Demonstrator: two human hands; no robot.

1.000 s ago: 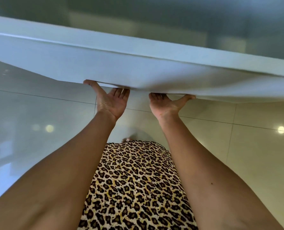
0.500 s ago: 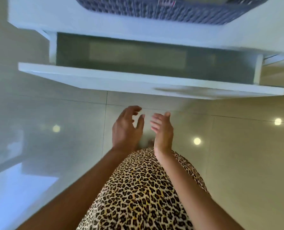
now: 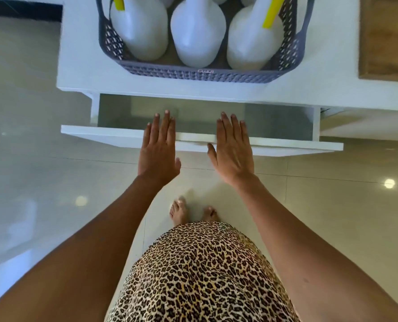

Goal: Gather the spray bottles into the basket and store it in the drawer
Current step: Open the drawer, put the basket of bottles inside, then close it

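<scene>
A grey woven basket (image 3: 207, 74) stands on the white cabinet top (image 3: 82, 66), near its front edge. Three white spray bottles sit upright in it: a left one (image 3: 140, 29) and a right one (image 3: 251, 43) with yellow parts, and a middle one (image 3: 197, 33). Below the top, the white drawer (image 3: 274, 147) is pulled out and its grey inside shows nothing in it. My left hand (image 3: 158, 149) and my right hand (image 3: 234, 149) hover flat, palms down, over the drawer's front edge, fingers extended, holding nothing.
A wooden board (image 3: 386, 38) lies at the right end of the cabinet top. A dark strip (image 3: 21, 9) runs along the wall at far left. Glossy pale floor tiles (image 3: 332, 205) surround my bare feet (image 3: 188, 212) in front of the drawer.
My hands let go of the drawer's lower edge, drew back together, then rose and spread flat above its front. The view lifted, bringing the basket and bottles into sight.
</scene>
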